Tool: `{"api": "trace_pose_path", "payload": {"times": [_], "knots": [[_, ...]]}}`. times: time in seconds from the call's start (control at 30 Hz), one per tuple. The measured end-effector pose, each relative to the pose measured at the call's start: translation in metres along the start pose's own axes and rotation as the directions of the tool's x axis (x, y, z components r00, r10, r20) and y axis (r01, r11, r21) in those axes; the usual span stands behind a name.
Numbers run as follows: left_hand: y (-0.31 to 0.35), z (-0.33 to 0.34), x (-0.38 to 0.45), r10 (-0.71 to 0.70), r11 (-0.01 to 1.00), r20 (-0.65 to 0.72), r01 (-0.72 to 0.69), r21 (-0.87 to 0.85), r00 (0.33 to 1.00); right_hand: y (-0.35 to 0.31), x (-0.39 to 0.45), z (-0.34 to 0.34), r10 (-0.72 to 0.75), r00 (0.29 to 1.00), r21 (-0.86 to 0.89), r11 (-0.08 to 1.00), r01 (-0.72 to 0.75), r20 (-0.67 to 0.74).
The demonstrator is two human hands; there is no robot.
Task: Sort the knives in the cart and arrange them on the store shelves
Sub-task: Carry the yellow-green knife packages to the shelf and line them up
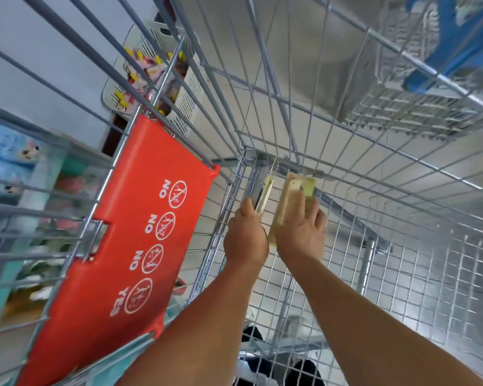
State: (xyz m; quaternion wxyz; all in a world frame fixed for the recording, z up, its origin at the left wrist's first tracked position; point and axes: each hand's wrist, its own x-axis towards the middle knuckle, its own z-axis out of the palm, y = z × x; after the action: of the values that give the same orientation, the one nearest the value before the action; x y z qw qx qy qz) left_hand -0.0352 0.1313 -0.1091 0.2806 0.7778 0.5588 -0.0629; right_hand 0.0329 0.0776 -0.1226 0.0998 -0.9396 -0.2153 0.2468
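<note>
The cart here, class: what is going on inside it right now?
A person reaches both arms deep into a wire shopping cart. The left hand grips one packaged knife held edge-on, while the right hand holds a second, flatter knife package near the cart's far corner. A red child-seat flap hangs at the left. Neither package has left the cart yet.

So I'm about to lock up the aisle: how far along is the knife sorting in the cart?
Done: nothing shelved shows in this view. In hand: both hands are deep in the wire cart; the left hand grips a knife package seen edge-on, and the right hand holds a flatter knife pack. Left: lifting both out and arranging them on shelves. No other knives are visible on the cart floor.
</note>
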Motion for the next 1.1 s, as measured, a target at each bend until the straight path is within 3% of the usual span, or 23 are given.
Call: {"api": "trace_pose_path", "payload": {"times": [0.13, 0.23, 0.37, 0.7, 0.9, 1.0, 1.1], "knots": [[0.0, -0.005, 0.004, 0.011, 0.999, -0.008, -0.011, -0.031, 1.0, -0.001, 0.001, 0.004, -0.01, 1.0, 0.043, 0.999, 0.011, -0.022], [0.002, -0.005, 0.009, 0.0, 1.0, 0.035, 0.001, -0.024, 0.999, -0.004, 0.001, 0.008, -0.117, 0.993, 0.004, 0.993, 0.117, -0.035], [0.002, -0.013, 0.008, -0.071, 0.995, 0.069, 0.075, -0.059, 0.995, -0.01, 0.0, -0.006, 0.007, 0.999, 0.231, 0.973, -0.014, 0.033], [0.022, -0.072, -0.039, -0.131, 0.942, -0.022, 0.118, -0.314, 0.991, -0.022, -0.045, -0.072, -0.186, 0.983, 0.325, 0.929, 0.178, -0.007], [0.048, -0.126, -0.101, -0.214, 0.867, -0.194, 0.095, -0.49, 0.957, -0.031, -0.083, -0.142, -0.384, 0.915, 0.398, 0.826, 0.399, -0.122], [0.061, -0.151, -0.14, -0.262, 0.812, -0.312, 0.033, -0.583, 0.914, -0.033, -0.103, -0.175, -0.521, 0.829, 0.432, 0.713, 0.553, -0.203], [0.069, -0.175, -0.182, -0.329, 0.783, -0.411, 0.002, -0.623, 0.85, -0.035, -0.131, -0.211, -0.632, 0.752, 0.421, 0.64, 0.643, -0.187]]}}
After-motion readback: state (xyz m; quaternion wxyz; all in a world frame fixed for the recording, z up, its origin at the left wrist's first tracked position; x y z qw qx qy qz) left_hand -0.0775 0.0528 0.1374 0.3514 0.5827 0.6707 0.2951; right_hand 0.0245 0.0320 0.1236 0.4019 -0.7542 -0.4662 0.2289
